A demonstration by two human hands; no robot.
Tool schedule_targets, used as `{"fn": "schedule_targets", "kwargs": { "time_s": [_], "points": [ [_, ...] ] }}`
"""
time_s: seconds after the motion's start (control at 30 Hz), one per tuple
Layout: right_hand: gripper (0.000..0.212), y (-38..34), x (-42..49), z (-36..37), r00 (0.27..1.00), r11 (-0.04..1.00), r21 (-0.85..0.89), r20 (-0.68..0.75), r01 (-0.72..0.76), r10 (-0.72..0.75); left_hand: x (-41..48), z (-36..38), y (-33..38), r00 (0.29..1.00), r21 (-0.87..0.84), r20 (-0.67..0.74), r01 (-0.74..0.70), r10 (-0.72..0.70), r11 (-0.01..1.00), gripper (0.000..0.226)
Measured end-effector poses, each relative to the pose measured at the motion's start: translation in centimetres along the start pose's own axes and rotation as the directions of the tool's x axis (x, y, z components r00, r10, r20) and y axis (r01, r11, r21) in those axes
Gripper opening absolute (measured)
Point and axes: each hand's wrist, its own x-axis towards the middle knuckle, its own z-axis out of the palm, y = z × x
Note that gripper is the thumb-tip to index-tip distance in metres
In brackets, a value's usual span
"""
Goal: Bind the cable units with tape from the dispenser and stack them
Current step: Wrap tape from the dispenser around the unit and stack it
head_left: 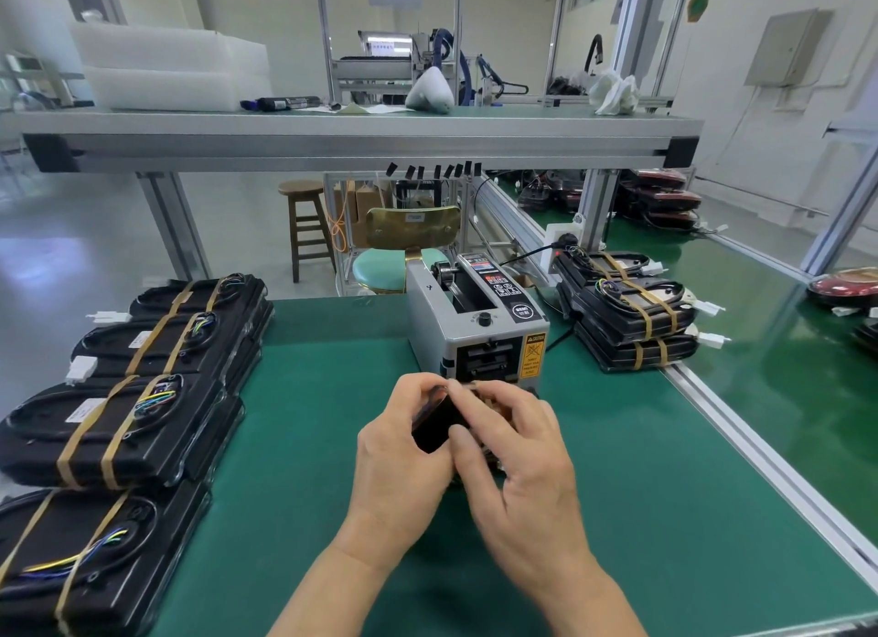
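My left hand (404,451) and my right hand (518,451) meet just in front of the grey tape dispenser (475,323), above the green mat (309,446). Both grip a small dark piece (434,425), with a brownish strip showing under my right fingers; it is blurred and I cannot tell exactly what it is. Stacks of black cable units bound with tan tape lie at the left (128,418) and at the right behind the dispenser (627,313).
Short black tape strips (434,170) hang from the front edge of the overhead shelf (361,137). An aluminium rail (760,460) borders the mat on the right. A stool (309,228) and a green-seated chair (394,261) stand beyond the table. Red lamp parts (843,287) lie far right.
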Motion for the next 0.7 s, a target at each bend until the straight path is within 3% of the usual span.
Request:
{"fn": "schedule_targets", "kwargs": {
  "time_s": [0.1,0.23,0.43,0.57,0.7],
  "points": [
    [0.037,0.0,0.0,0.5,1.000,0.999,-0.032,0.009,0.021,-0.021,0.1,-0.3,-0.2,1.000,-0.030,0.027,-0.008,0.009,1.000,0.050],
    [0.037,1.0,0.2,0.7,0.998,0.998,-0.017,-0.011,-0.062,0.062,0.0,-0.9,-0.8,0.998,-0.151,0.057,0.018,-0.009,0.988,0.056],
    [0.039,2.1,0.5,1.0,0.994,0.993,-0.076,0.058,-0.092,0.096,0.5,-2.5,-2.0,0.992,-0.202,0.120,-0.003,0.028,0.979,0.036],
    [0.038,3.5,0.9,0.7,0.961,0.962,-0.056,0.055,-0.268,0.271,0.6,-4.7,-3.7,0.993,-0.254,0.099,0.085,-0.061,0.964,0.036],
    [0.031,4.8,1.3,0.7,0.827,0.817,0.152,0.193,-0.557,0.528,1.1,-6.6,-5.0,0.984,-0.278,0.091,0.171,-0.151,0.945,0.038]
  ]
}}
